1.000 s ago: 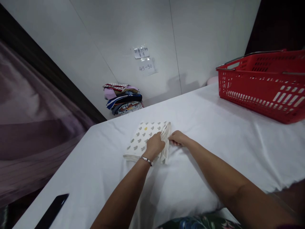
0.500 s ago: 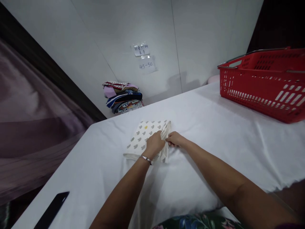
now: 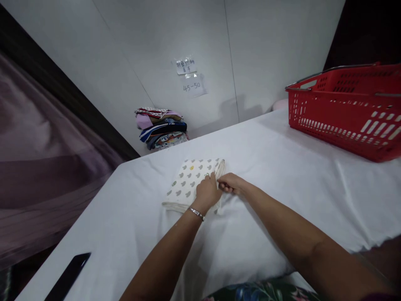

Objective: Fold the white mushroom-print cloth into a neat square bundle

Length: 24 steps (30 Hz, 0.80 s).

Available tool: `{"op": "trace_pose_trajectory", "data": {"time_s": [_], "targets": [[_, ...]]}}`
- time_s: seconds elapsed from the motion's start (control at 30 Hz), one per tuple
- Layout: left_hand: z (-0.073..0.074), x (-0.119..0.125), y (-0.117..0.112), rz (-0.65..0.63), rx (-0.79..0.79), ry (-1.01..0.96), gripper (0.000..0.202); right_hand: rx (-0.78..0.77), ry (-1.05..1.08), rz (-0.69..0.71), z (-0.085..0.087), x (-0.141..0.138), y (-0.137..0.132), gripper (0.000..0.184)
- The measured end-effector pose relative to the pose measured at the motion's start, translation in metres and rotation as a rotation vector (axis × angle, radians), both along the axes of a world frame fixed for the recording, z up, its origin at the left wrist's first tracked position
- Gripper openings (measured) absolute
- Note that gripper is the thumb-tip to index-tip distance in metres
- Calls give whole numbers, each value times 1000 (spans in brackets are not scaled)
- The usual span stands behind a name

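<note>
Patterned cloth (image 3: 188,184) on the white surface (image 3: 282,175), already folded to a compact square (folding judged nearly complete). The right hand (image 3: 231,184) has its grip closed on the layered right edge. The left hand (image 3: 206,193) lies on top, and whether it pinches or merely presses cannot be told. The edge layers appear not yet squared. A stack of folded clothes (image 3: 161,128) stands well apart.

Folded white cloth (image 3: 188,182), grey-patterned, flat on table.

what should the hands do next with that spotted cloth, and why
Probably smooth the bunched right edge down flat. The left hand lies on the folded patterned cloth and the right hand pinches that edge, which looks gathered rather than flush on the white sheet.
</note>
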<state>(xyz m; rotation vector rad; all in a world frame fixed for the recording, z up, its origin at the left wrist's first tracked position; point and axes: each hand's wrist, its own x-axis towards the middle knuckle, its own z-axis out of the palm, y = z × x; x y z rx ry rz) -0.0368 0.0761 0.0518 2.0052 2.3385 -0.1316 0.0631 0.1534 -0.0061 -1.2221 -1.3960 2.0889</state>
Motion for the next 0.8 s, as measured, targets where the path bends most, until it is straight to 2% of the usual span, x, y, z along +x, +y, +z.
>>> {"op": "trace_pose_trajectory", "data": {"time_s": [0.2, 0.4, 0.63, 0.8], "targets": [[5, -15, 4, -17, -10, -104, 46, -31, -25, 17, -2, 1, 4, 18], [5, -22, 4, -42, 11, -167, 47, -26, -39, 78, -2, 3, 3, 16], [7, -17, 2, -35, 21, -155, 45, 149, -93, 95, 2, -1, -9, 18], [7, -13, -1, -22, 13, -92, 48, 105, -66, 116, 3, 3, -8, 21]]}}
